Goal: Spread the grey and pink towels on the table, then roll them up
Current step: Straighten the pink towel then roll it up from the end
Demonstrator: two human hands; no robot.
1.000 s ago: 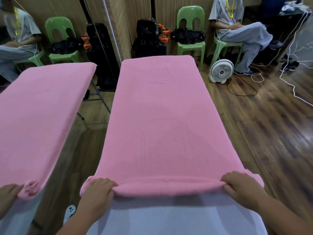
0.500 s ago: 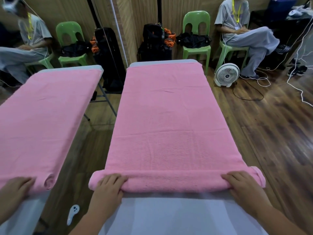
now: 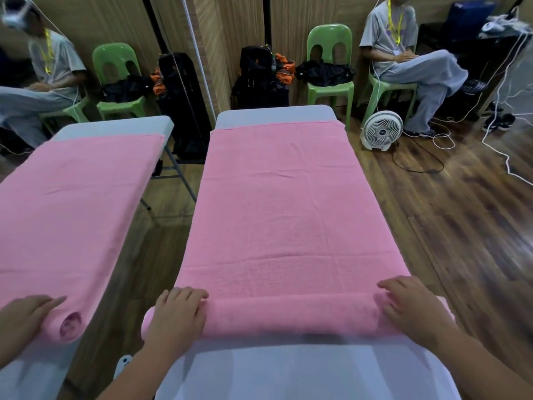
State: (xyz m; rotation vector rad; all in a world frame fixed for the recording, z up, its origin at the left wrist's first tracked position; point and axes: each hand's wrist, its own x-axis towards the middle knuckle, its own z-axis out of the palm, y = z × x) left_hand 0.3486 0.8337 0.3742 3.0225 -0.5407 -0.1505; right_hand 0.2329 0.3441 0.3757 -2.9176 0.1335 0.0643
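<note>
Both the left hand (image 3: 176, 316) and right hand (image 3: 412, 307) press spread fingers on the pink towel (image 3: 277, 212), its roll now thicker and farther up the table (image 3: 288, 370), with most left to roll.

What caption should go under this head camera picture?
Left hand and right hand rest on the rolled near end of a pink towel spread on a table.

A plain indoor workroom: wood-panelled walls (image 3: 230, 39) and plank floor (image 3: 461, 226); green plastic chairs (image 3: 329, 31) along the wall, a person (image 3: 403, 53) with a lanyard seated on one; bags (image 3: 259, 79), a floor fan (image 3: 382, 131), loose white cables (image 3: 507, 157); a covered folding bench (image 3: 274, 116).
</note>
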